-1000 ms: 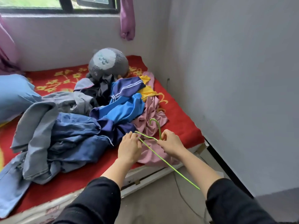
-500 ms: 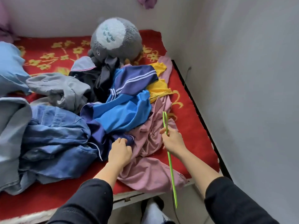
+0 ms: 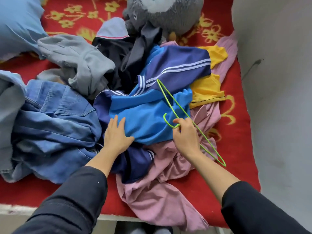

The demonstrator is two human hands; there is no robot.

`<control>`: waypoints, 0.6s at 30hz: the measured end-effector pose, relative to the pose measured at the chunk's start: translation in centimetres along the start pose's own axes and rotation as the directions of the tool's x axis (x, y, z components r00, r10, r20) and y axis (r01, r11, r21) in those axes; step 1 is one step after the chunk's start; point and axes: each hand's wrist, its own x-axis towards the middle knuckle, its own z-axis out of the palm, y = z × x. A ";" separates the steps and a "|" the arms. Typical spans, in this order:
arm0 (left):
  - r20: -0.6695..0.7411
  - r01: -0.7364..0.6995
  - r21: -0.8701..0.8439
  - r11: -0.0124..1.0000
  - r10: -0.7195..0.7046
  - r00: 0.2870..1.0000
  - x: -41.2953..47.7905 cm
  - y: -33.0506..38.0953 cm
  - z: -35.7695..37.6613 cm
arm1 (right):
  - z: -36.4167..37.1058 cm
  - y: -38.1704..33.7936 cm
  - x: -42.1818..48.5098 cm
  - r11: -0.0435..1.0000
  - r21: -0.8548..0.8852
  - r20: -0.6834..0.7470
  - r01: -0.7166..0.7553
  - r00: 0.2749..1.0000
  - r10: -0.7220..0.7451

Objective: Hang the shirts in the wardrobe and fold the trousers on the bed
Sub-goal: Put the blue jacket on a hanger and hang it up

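Head camera looks down on a bed covered by a red blanket with yellow flowers [image 3: 239, 146], where a heap of clothes lies. The left hand [image 3: 116, 134] lies flat, fingers straight, pressing on the near edge of a bright blue and navy shirt with white stripes [image 3: 152, 108] in the middle of the heap. The right hand [image 3: 185, 137], just right of it, pinches a thin green wire hanger [image 3: 177, 100] at the neck below its hook, thumb and fingers curled round the wire. The hanger is tilted above the clothes: one end points far over the striped shirt, the other points near and right over a crumpled pink garment [image 3: 157, 196] that spills to the near edge of the bed. Blue denim trousers [image 3: 55, 125] lie bunched to the left, with a grey garment [image 3: 76, 61] beyond them and a black garment [image 3: 128, 56] beside that. A yellow top [image 3: 206, 88] shows right of the striped shirt. A grey plush toy [image 3: 162, 12] sits at the far side, a pale blue pillow [image 3: 16, 22] far left. Both forearms wear black sleeves [image 3: 72, 200].
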 end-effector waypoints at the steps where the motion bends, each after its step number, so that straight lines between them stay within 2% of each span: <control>1: -0.010 -0.066 0.066 0.996 0.067 0.998 0.8 -0.6 0.6 | 0.8 -0.1 0.6 1.000 -0.022 0.022 0.020 1.000 -0.020; 4: -0.033 -0.171 0.084 0.982 0.174 0.984 1.9 -1.0 1.9 | 2.5 -0.5 2.1 0.997 -0.043 0.042 0.059 0.997 -0.057; 7: 0.143 -0.189 -0.065 0.980 0.196 0.970 1.7 -0.5 2.1 | 3.2 -0.9 3.3 0.994 -0.086 0.061 0.069 0.996 -0.064; 9: 0.294 -0.179 -0.140 0.974 0.213 0.932 1.3 -0.4 1.2 | 3.4 -1.3 4.2 0.991 -0.098 0.085 0.088 0.993 -0.080; 10: 0.405 -0.185 -0.178 0.966 0.244 0.881 1.1 -0.4 0.5 | 3.6 -1.5 4.7 0.990 -0.098 0.096 0.098 0.991 -0.088; 12: 0.628 -0.151 -0.274 0.950 0.296 0.719 0.9 -0.6 -0.9 | 4.1 -1.8 5.6 0.988 -0.112 0.129 0.108 0.987 -0.093; 13: 0.700 -0.105 -0.310 0.945 0.302 0.647 1.0 -0.9 -1.4 | 4.5 -1.9 6.0 0.986 -0.122 0.146 0.114 0.985 -0.096; 14: 0.727 -0.055 -0.336 0.940 0.296 0.619 1.3 -1.2 -1.8 | 4.8 -1.9 6.3 0.985 -0.128 0.159 0.119 0.982 -0.098; 15: 0.708 -0.005 -0.363 0.932 0.280 0.648 1.9 -1.5 -2.0 | 5.1 -1.9 6.5 0.983 -0.131 0.169 0.126 0.980 -0.103; 16: 0.638 0.066 -0.423 0.904 0.245 0.730 2.8 -1.8 -2.2 | 5.5 -1.9 6.6 0.982 -0.133 0.175 0.135 0.978 -0.111; 17: 0.513 0.130 -0.494 0.860 0.167 0.842 3.8 -1.8 -2.4 | 5.7 -1.9 6.8 0.980 -0.131 0.175 0.149 0.977 -0.125; 18: 0.320 0.141 -0.536 0.832 0.046 0.946 5.2 -2.0 -2.4 | 6.0 -1.8 7.1 0.979 -0.127 0.171 0.161 0.976 -0.138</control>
